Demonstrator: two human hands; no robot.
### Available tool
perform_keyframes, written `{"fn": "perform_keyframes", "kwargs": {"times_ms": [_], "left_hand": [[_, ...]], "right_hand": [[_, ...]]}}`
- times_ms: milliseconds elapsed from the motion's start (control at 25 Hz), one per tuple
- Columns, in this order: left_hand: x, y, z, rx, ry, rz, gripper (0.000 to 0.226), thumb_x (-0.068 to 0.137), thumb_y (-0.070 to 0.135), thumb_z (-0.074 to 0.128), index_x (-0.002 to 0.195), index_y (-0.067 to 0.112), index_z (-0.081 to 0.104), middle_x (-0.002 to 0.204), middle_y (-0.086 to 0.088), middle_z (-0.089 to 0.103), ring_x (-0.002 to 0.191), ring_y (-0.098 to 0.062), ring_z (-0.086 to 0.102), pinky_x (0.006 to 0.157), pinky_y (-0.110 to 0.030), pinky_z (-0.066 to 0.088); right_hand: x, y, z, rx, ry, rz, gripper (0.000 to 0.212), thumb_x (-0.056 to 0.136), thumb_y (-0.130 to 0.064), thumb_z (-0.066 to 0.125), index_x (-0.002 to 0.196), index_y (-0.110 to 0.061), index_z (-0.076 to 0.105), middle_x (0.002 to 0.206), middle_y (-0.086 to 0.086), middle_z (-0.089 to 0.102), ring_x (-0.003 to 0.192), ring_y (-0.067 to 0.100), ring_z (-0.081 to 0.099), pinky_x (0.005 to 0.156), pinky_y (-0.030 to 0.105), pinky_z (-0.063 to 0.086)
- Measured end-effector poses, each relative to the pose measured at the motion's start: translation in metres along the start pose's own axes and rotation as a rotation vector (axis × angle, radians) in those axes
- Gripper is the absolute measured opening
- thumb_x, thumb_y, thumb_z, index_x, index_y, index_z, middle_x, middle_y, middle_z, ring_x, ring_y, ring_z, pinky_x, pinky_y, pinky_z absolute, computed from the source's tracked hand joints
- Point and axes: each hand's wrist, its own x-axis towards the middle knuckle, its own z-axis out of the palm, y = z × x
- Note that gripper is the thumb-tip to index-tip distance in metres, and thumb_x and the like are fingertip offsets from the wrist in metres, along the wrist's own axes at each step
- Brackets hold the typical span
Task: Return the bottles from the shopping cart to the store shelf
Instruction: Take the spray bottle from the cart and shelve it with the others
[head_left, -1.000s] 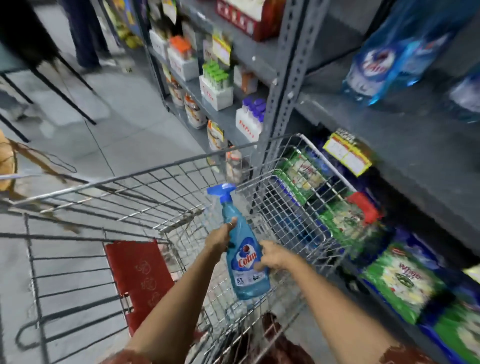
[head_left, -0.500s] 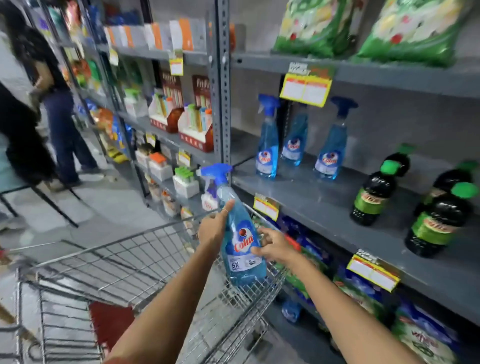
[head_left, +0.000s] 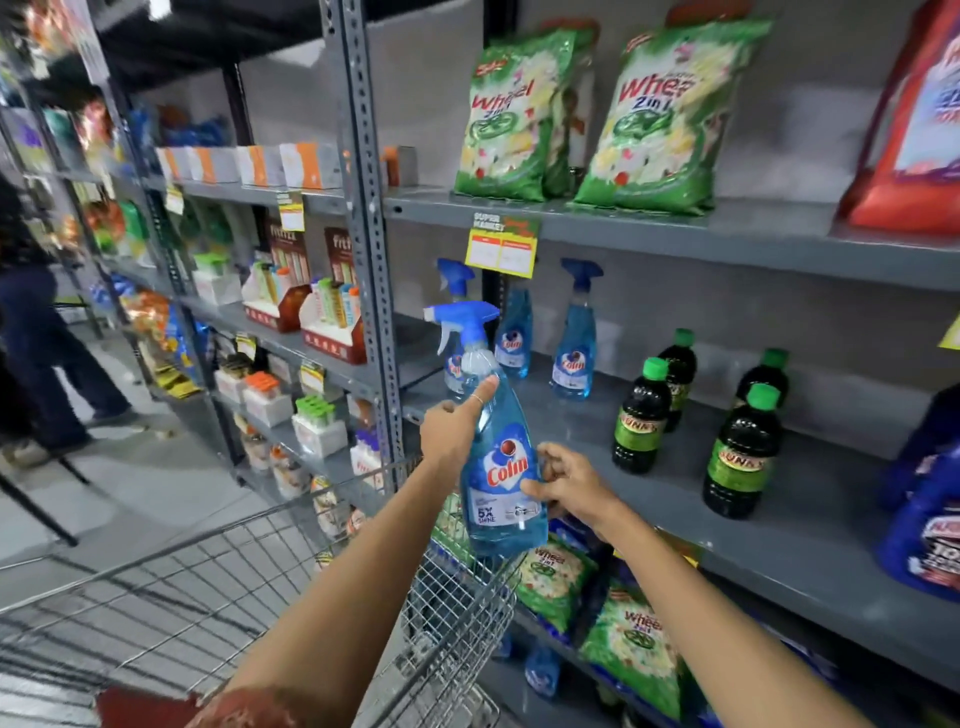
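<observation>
Both hands, the left hand (head_left: 453, 427) and the right hand (head_left: 569, 480), held the Colin spray bottle (head_left: 501, 457) above the shopping cart (head_left: 457, 613), short of the shelf (head_left: 675, 499). Pushed in carelessly, it might have toppled the Colin bottles (head_left: 571, 343) beyond.

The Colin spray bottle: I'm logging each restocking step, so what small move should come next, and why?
Probably carry the Colin spray bottle forward and up onto the grey shelf. Both the left hand and right hand hold it above the cart, and matching spray bottles stand there beside bare shelf.
</observation>
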Motion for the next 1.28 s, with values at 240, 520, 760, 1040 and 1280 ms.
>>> {"fn": "perform_keyframes", "kwargs": {"times_ms": [240,520,760,1040,1280], "left_hand": [[0.037,0.003,0.036,0.043,-0.067,-0.002,0.062,0.045,0.068,0.07,0.054,0.018,0.034,0.063,-0.002,0.051,0.063,-0.022,0.05,0.07,-0.036,0.044],[0.105,-0.002,0.083,0.105,-0.188,0.079,0.052,0.072,0.054,0.066,0.057,0.02,0.03,0.054,0.005,0.034,0.051,-0.011,0.032,0.053,-0.025,0.029],[0.151,-0.017,0.1,0.172,-0.238,0.101,0.046,0.083,0.05,0.053,0.098,0.006,0.054,0.106,-0.016,0.061,0.099,-0.028,0.058,0.089,-0.036,0.042],[0.177,-0.028,0.115,0.154,-0.376,0.164,0.051,0.086,0.037,0.057,0.112,-0.006,0.047,0.124,-0.036,0.049,0.118,-0.044,0.048,0.099,-0.051,0.042],[0.186,-0.038,0.118,0.083,-0.382,0.165,0.034,0.08,0.039,0.064,0.098,0.012,0.056,0.105,-0.011,0.064,0.097,-0.021,0.059,0.097,-0.043,0.049]], "right_hand": [[0.036,0.018,-0.018,0.006,0.136,0.035,0.028,0.074,0.004,0.07,0.09,-0.012,0.054,0.063,-0.003,0.048,0.06,0.011,0.045,0.055,0.022,0.044],[0.108,0.036,-0.027,-0.077,0.342,0.056,0.042,0.077,-0.003,0.069,0.115,-0.003,0.052,0.081,0.004,0.056,0.07,0.012,0.05,0.058,0.02,0.041],[0.157,0.053,-0.024,-0.124,0.436,0.035,0.035,0.078,-0.008,0.068,0.11,-0.012,0.056,0.085,-0.001,0.067,0.08,0.016,0.062,0.073,0.032,0.048],[0.192,0.071,-0.024,-0.117,0.541,0.072,0.046,0.079,-0.002,0.066,0.122,-0.008,0.05,0.111,0.018,0.068,0.105,0.032,0.063,0.09,0.048,0.051],[0.2,0.084,-0.031,-0.115,0.53,0.085,0.047,0.077,-0.009,0.07,0.12,-0.009,0.051,0.114,0.016,0.066,0.107,0.031,0.061,0.092,0.048,0.05]]}}
